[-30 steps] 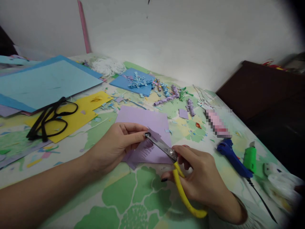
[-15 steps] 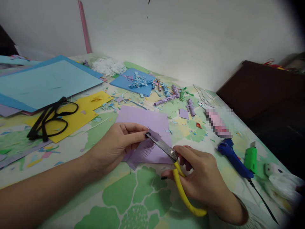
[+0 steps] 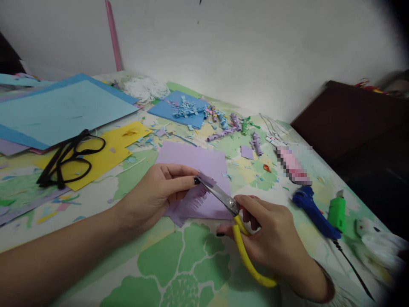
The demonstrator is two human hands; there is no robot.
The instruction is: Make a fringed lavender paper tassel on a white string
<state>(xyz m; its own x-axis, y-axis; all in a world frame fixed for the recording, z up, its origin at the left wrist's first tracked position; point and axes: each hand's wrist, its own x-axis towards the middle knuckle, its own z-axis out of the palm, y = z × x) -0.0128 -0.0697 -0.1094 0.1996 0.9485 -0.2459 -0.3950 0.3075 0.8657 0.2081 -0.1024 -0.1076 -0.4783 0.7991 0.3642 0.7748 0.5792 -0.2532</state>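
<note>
Snipping fringe into thin paper goes best when the blade tips do the small stuff, imo. Left hand [image 3: 169, 183] is closed in a pinch, thumb against fingers, on one end of a fringed purple strip [image 3: 195, 204]. The rest of the strip slants down below that pinch, over a plain purple sheet [image 3: 191, 155] lying under and just beyond the fingers. Right hand [image 3: 268, 238] is curled around the yellow handles of the scissors [image 3: 220, 196], thumb poking out past the lower loop. Blades point toward the left thumb and lie across the strip right at the pinch; can't really tell how wide they're parted.

Couple of tips: those points sit super close to the left thumbnail, so I'd slide the pinch back a touch before each snip. Stop every cut short of the far edge, or a tooth will likely drop off or the strip will split. Even spacing matters too, so feed the paper with the left and let the right just squeeze. I'd also watch that the blades don't nick the sheet underneath. The glasses [image 3: 60, 162] off beyond the left forearm are well clear of the work.
</note>
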